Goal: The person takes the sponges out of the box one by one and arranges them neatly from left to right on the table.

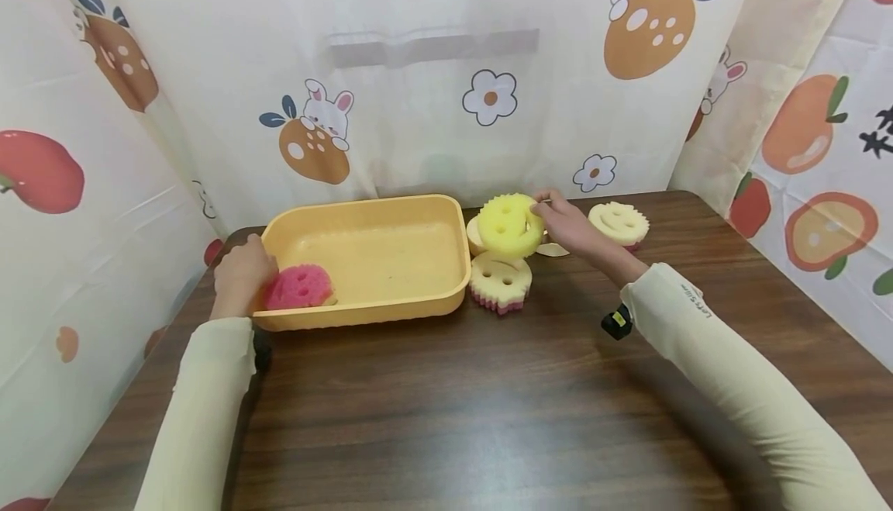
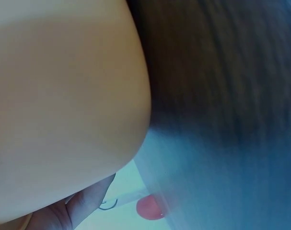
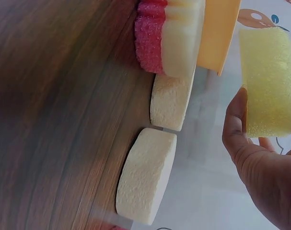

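Observation:
In the head view my right hand (image 1: 568,228) pinches a yellow smiley-face sponge (image 1: 512,224) by its right edge, above the table just right of a yellow-orange plastic basin (image 1: 391,305). The right wrist view shows the thumb against the side of this thick sponge (image 3: 270,81). My left hand (image 1: 244,271) grips the basin's left rim; its fingertips are hidden. A pink smiley sponge (image 1: 303,286) lies in the basin's front left corner. Below the held sponge, a cream-and-pink smiley sponge (image 1: 501,282) sits on the table by the basin.
Another cream-and-pink smiley sponge (image 1: 617,224) lies at the back right. Two cream pieces (image 3: 171,103) are partly hidden behind the held sponge in the head view. Patterned curtains (image 1: 418,108) stand behind and on both sides of the brown wooden table (image 1: 432,410).

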